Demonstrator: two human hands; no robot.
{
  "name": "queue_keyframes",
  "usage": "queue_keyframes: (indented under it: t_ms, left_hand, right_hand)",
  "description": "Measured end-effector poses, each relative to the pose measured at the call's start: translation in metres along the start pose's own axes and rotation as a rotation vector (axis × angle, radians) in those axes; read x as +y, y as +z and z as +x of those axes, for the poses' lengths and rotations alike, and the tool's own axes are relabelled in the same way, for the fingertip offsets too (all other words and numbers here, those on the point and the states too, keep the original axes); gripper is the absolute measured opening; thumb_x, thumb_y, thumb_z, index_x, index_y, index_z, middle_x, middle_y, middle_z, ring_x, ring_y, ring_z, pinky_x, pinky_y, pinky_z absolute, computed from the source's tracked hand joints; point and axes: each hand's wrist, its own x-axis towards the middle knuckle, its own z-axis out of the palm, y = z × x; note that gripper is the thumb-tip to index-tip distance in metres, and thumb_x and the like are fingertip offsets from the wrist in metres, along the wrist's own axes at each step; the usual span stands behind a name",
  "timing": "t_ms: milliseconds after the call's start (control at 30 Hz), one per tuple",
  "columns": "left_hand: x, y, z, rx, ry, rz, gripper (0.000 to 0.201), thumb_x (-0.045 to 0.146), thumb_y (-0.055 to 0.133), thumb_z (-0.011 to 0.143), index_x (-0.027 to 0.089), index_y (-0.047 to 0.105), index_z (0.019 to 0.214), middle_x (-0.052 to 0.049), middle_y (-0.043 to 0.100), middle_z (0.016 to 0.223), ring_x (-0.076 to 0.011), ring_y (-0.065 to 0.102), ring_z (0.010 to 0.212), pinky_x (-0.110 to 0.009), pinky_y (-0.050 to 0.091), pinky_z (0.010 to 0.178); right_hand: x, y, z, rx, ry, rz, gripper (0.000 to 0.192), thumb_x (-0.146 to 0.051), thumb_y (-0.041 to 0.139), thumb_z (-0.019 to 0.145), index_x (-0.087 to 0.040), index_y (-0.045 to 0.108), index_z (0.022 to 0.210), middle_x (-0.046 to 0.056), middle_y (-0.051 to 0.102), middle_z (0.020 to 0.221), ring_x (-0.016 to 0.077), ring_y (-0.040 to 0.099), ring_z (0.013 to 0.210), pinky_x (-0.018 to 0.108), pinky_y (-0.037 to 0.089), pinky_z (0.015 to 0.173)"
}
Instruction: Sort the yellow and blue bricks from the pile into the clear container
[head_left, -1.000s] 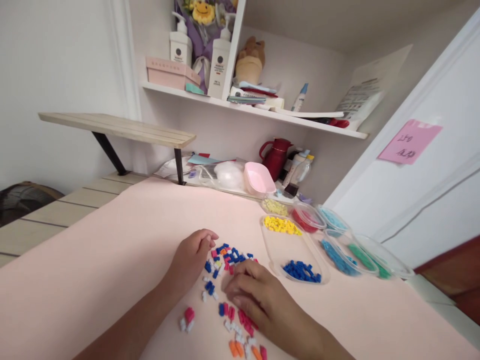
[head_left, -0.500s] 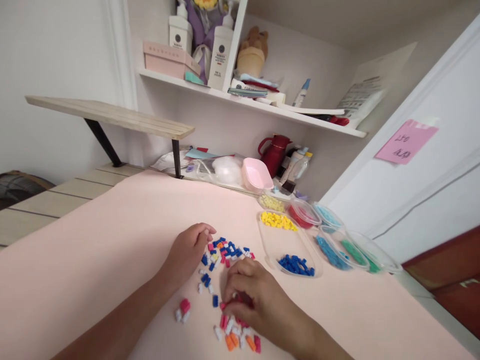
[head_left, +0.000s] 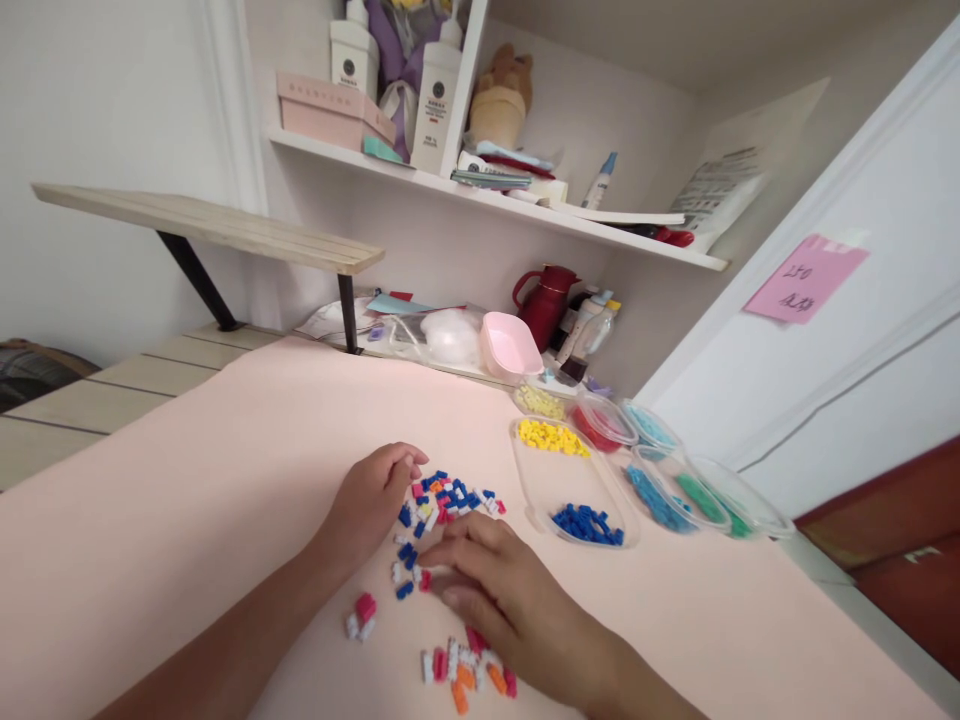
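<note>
My left hand [head_left: 375, 490] rests at the left edge of a mixed pile of small building bricks [head_left: 450, 500] in blue, white, pink and orange. Its fingers are loosely bent and appear to hold nothing. Over the bricks just in front of the pile reaches my right hand [head_left: 502, 590], fingers apart, near a few blue bricks [head_left: 407, 555] and a pink brick [head_left: 425, 580]. Partly under its palm lies a group of pink, white and orange bricks [head_left: 465, 665]. A pink brick [head_left: 365, 606] with white ones sits apart to the left.
A clear tray [head_left: 529, 490] holds yellow bricks [head_left: 553, 437] and blue bricks [head_left: 587, 524] at separate ends. Beyond it stand several lidded tubs, including a red one [head_left: 600, 425]. A pink bowl [head_left: 511, 345] and a red jug [head_left: 549, 303] are at the back.
My right hand has moved a little left and away from me, and its fingers have spread. Blue and pink bricks near its fingertips have shifted left. My left hand stays by the pile.
</note>
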Motion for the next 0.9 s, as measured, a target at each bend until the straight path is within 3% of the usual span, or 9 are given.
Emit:
queue_keyframes:
  t_ms: [200, 333, 467, 767, 900]
  left_hand:
    - [0.001, 0.000, -0.001, -0.002, -0.002, 0.004, 0.028, 0.033, 0.042, 0.087, 0.024, 0.068, 0.090, -0.002, 0.072, 0.087, -0.0209, 0.067, 0.086, -0.033, 0.048, 0.081]
    - [0.001, 0.000, -0.002, -0.007, -0.003, -0.003, 0.028, 0.033, 0.041, 0.087, 0.024, 0.068, 0.090, -0.002, 0.072, 0.088, -0.0206, 0.066, 0.087, -0.033, 0.048, 0.082]
    - [0.001, 0.000, -0.001, -0.006, -0.006, -0.006, 0.028, 0.033, 0.042, 0.087, 0.024, 0.068, 0.090, -0.001, 0.072, 0.087, -0.0207, 0.067, 0.086, -0.033, 0.049, 0.081]
    - [-0.004, 0.000, 0.002, 0.002, 0.002, 0.024, 0.030, 0.036, 0.042, 0.086, 0.024, 0.069, 0.090, -0.001, 0.073, 0.084, -0.0205, 0.069, 0.082, -0.033, 0.052, 0.080]
    - [-0.008, -0.003, 0.005, -0.001, 0.010, 0.033, 0.032, 0.040, 0.043, 0.085, 0.023, 0.070, 0.090, -0.003, 0.074, 0.085, -0.0233, 0.069, 0.084, -0.036, 0.051, 0.081]
  right_hand:
    - [-0.004, -0.003, 0.001, -0.097, -0.063, 0.051, 0.015, -0.019, 0.053, 0.095, -0.022, 0.067, 0.089, 0.000, 0.067, 0.088, 0.0139, 0.059, 0.089, 0.029, 0.043, 0.093]
    - [-0.003, 0.002, 0.001, -0.046, -0.047, 0.089, 0.026, -0.013, 0.051, 0.093, -0.024, 0.068, 0.110, 0.004, 0.065, 0.110, 0.0146, 0.059, 0.099, 0.027, 0.046, 0.091]
    - [-0.004, 0.004, -0.001, -0.063, -0.064, -0.016, 0.031, -0.011, 0.056, 0.088, -0.027, 0.070, 0.110, 0.005, 0.057, 0.130, 0.0182, 0.057, 0.110, 0.032, 0.043, 0.098]
    - [-0.013, 0.000, 0.006, -0.112, -0.103, -0.036, 0.026, -0.017, 0.053, 0.093, -0.026, 0.068, 0.113, 0.003, 0.071, 0.114, 0.0182, 0.060, 0.108, 0.035, 0.040, 0.100]
    - [-0.005, -0.017, 0.001, -0.023, -0.125, 0.055, 0.024, -0.016, 0.052, 0.095, -0.025, 0.068, 0.110, 0.002, 0.072, 0.112, 0.0153, 0.062, 0.107, 0.032, 0.039, 0.102]
